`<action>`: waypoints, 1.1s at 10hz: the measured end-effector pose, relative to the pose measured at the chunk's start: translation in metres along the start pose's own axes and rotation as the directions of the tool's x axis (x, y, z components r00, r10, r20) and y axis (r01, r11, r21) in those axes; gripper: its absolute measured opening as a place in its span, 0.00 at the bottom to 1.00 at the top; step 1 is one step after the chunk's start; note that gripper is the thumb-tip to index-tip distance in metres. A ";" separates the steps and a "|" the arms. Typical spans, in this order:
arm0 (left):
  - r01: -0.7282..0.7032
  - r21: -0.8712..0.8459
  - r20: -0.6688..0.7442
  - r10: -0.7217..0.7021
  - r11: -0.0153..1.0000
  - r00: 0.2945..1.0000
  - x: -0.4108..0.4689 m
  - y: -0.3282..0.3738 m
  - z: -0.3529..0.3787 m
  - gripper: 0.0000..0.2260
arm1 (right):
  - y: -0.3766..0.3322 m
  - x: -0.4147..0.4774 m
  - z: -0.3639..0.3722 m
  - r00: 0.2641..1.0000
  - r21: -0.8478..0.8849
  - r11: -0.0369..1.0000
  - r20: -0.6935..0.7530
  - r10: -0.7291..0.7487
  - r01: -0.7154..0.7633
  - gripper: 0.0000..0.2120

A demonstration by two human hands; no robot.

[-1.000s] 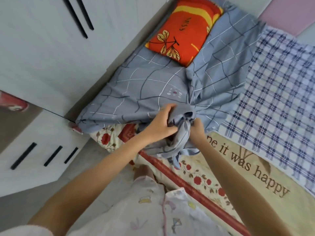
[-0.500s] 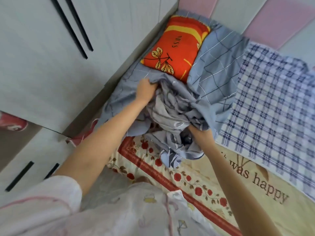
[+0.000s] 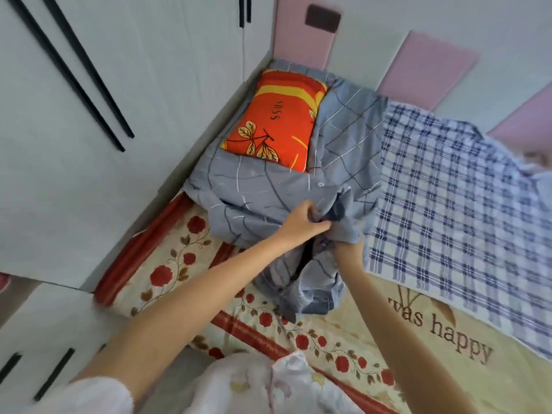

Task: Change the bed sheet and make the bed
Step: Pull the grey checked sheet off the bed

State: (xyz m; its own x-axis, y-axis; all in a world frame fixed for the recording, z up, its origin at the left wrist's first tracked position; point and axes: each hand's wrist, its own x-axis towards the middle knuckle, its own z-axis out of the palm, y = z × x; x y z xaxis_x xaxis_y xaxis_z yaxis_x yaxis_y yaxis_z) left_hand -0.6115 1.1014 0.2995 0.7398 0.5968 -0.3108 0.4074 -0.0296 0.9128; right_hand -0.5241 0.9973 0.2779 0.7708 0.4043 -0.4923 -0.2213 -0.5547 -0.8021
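A grey sheet [image 3: 254,192] with thin checked lines lies bunched at the head of the bed, beside the wardrobe. My left hand [image 3: 304,221] grips a gathered fold at the middle of the bundle. My right hand [image 3: 348,248] is mostly buried under the cloth just to the right, holding the bundle from below. A loose tail of the sheet hangs toward me. An orange pillow [image 3: 277,121] with leaf prints lies on the grey cloth at the far end.
A cream mattress cover [image 3: 179,264] with red roses, a red border and printed words shows below the bundle. A blue plaid cloth [image 3: 454,204] covers the right side. White wardrobe doors [image 3: 119,85] stand on the left. Pink headboard panels [image 3: 424,64] are behind.
The grey sheet has been gathered farther up toward the pillow, uncovering more of the rose cover. My left hand came back from the sheet's far left edge to the bundle's middle.
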 end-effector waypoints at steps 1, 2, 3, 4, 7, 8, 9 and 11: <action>-0.061 0.112 0.139 0.045 0.992 0.989 0.001 -0.022 -0.019 0.44 | -0.026 0.010 0.025 0.986 0.302 0.940 0.093 0.136 -0.158 0.06; -0.137 0.454 0.203 0.047 0.880 0.978 0.018 -0.046 -0.029 0.61 | -0.045 0.020 0.052 0.888 0.374 0.871 0.439 0.135 -0.317 0.15; -0.032 0.642 -0.063 0.095 0.766 0.993 0.041 -0.070 -0.048 0.50 | -0.056 0.045 0.080 0.727 0.288 0.904 0.686 0.036 -0.316 0.15; -0.006 0.726 -0.173 0.191 0.688 0.966 0.081 -0.101 -0.082 0.33 | -0.048 0.085 0.098 0.747 0.008 0.998 0.663 0.043 -0.064 0.13; 0.384 0.640 -0.335 -0.208 0.665 0.919 0.246 -0.225 -0.143 0.34 | 0.008 0.251 0.133 0.942 -0.392 0.896 0.328 -0.074 0.207 0.13; 0.448 0.587 -0.126 -0.471 0.674 0.873 0.289 -0.283 -0.130 0.54 | 0.013 0.326 0.167 0.956 -0.470 0.850 0.268 -0.119 0.238 0.17; 0.411 0.708 -0.042 -0.546 0.575 0.837 0.317 -0.332 -0.117 0.61 | 0.015 0.404 0.211 0.954 -0.569 0.768 0.216 -0.206 0.295 0.22; 0.526 0.732 -0.185 -0.617 0.432 0.765 0.351 -0.402 -0.091 0.65 | -0.008 0.510 0.300 0.933 -0.686 0.642 0.163 -0.322 0.342 0.50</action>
State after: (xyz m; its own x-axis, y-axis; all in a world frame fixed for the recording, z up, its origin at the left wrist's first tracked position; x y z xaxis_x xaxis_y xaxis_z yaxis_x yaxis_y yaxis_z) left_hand -0.5645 1.3958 -0.1524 0.2151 0.6232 -0.7519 0.9576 -0.2857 0.0371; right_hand -0.3080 1.4263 -0.0682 0.6924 0.6745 -0.2561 0.5312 -0.7168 -0.4516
